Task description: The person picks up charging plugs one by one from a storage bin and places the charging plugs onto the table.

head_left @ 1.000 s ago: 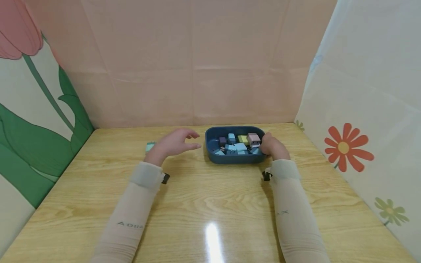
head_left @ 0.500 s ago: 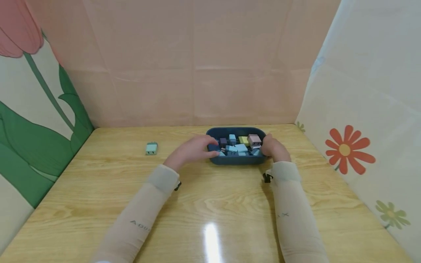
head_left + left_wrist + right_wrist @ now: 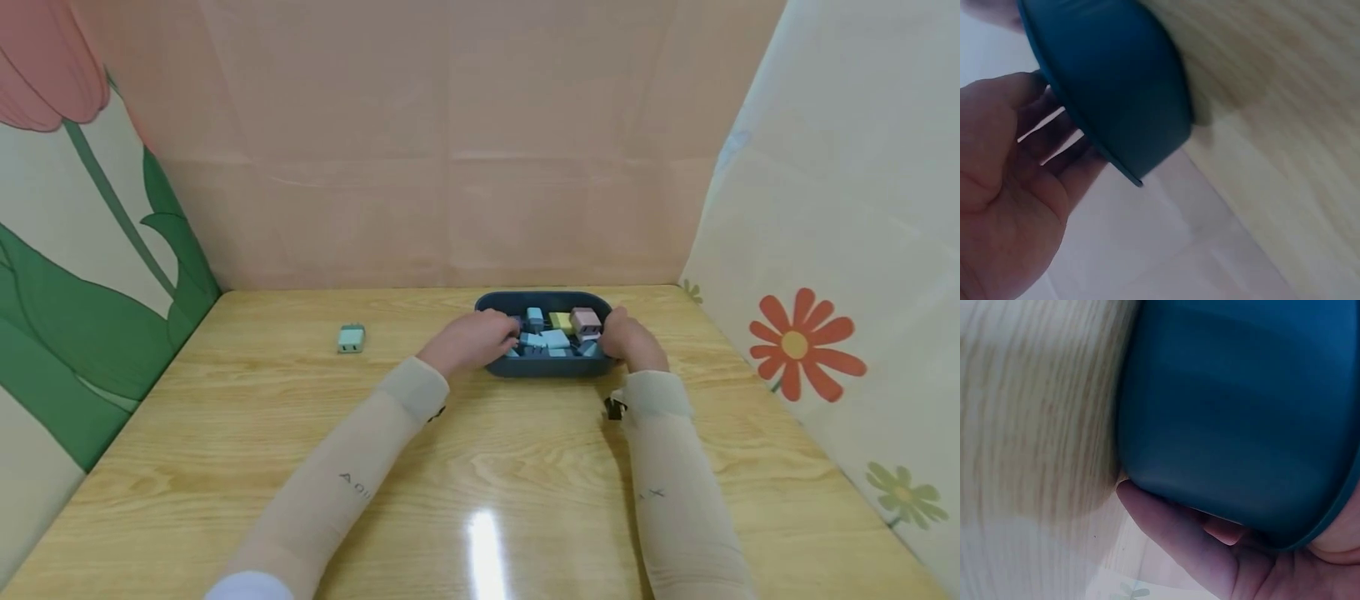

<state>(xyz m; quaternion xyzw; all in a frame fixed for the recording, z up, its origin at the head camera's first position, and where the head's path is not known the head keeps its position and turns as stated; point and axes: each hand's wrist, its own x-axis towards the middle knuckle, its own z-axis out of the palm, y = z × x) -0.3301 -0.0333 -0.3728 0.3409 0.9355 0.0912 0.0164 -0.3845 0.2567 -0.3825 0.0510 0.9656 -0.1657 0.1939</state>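
A dark blue plastic box point(image 3: 543, 367) with rounded ends stands towards the back of the table. Several small plug chargers lie in it, among them a pink charger point(image 3: 586, 322), a yellow-green charger point(image 3: 560, 322) and light blue chargers point(image 3: 555, 338). My left hand point(image 3: 474, 340) reaches over the box's left end, fingers bent down inside. In the left wrist view its fingertips vanish behind the rim, so whether they pinch a charger is hidden. At the other end my right hand point(image 3: 633, 342) grips the box, its thumb point(image 3: 1166, 528) against the outer wall.
A mint green charger point(image 3: 351, 338) lies alone on the wooden table point(image 3: 480, 458), left of the box. A pink sheet point(image 3: 442, 167) hangs behind the table. Flower-printed sheets flank both sides.
My left hand has moved right, from near the mint green charger into the box's left end, and its fingers have closed together. My right hand stays on the box.
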